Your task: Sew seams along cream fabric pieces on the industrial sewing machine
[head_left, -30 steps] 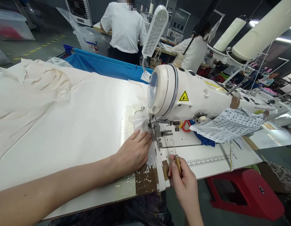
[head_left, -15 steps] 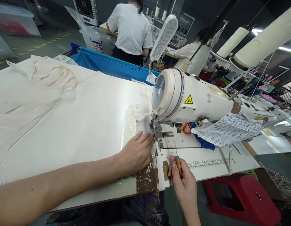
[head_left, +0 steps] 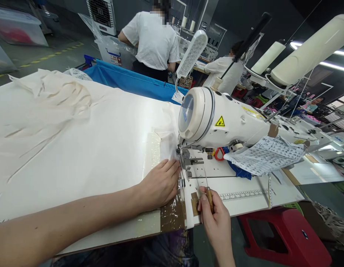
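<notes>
My left hand (head_left: 162, 181) lies flat with its fingers stretched out, fingertips on a small white fabric piece (head_left: 167, 144) just left of the needle area of a white sewing machine (head_left: 233, 120). In my right hand (head_left: 217, 217) is an awl (head_left: 210, 199), held by its wooden handle, its thin metal shaft pointing up toward the metal guide (head_left: 196, 161). Between the two hands a white fabric strip (head_left: 189, 209) runs down to the table's front edge. The needle tip is too small to make out.
Thin cream fabric (head_left: 57, 98) lies heaped on the left of the white table (head_left: 113, 122). Behind it hangs a blue cloth bin (head_left: 127, 78). A written paper sheet (head_left: 265, 155) is taped to the machine. A red stool (head_left: 288, 237) stands at lower right. Two people in white shirts sit beyond.
The camera view has shifted slightly. Both hands stay in nearly the same places, and the awl keeps its position beside the machine's guide.
</notes>
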`<state>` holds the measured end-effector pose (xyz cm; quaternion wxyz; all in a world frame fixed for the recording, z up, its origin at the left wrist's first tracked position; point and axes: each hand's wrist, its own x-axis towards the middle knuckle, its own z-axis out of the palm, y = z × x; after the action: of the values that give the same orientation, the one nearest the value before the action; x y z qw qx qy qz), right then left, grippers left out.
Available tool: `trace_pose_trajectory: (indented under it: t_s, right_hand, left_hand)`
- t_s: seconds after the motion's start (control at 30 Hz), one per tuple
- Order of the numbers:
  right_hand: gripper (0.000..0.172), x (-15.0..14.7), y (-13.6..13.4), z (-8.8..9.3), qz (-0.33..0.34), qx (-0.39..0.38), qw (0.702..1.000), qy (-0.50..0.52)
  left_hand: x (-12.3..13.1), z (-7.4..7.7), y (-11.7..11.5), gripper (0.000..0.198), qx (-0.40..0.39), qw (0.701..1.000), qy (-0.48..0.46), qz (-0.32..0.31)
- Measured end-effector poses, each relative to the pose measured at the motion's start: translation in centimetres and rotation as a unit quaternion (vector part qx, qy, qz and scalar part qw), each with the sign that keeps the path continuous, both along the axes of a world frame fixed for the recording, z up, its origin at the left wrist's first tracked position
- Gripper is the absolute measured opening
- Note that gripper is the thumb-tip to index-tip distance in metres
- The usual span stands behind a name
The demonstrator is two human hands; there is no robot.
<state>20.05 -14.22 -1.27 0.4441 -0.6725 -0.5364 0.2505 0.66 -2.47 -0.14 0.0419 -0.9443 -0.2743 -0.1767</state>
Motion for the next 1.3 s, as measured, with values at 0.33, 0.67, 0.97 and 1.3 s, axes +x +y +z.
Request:
trace_pose_trajectory:
  t_s: [0.33,0.67,0.97,1.3]
  right_hand:
    - [0.038,-0.4,0.0,-0.2,-0.026,0.048,0.996,-0.066]
    - [0.025,-4.3,3.1,1.3,0.132,0.170,0.962,-0.170]
    - [0.032,-5.3,5.0,0.9,0.111,0.172,0.915,-0.348]
    - [0.035,-6.4,5.1,1.0,0.059,0.121,0.879,-0.457]
  left_hand:
    - [-0.1,-0.5,0.9,0.047,0.006,1.000,-0.002,0.003]
    - [0.0,0.2,2.4,0.043,-0.036,0.999,0.008,0.024]
    - [0.0,0.3,2.8,0.040,-0.071,0.997,-0.002,0.014]
    - [-0.3,0.0,3.4,0.043,-0.102,0.994,-0.023,0.028]
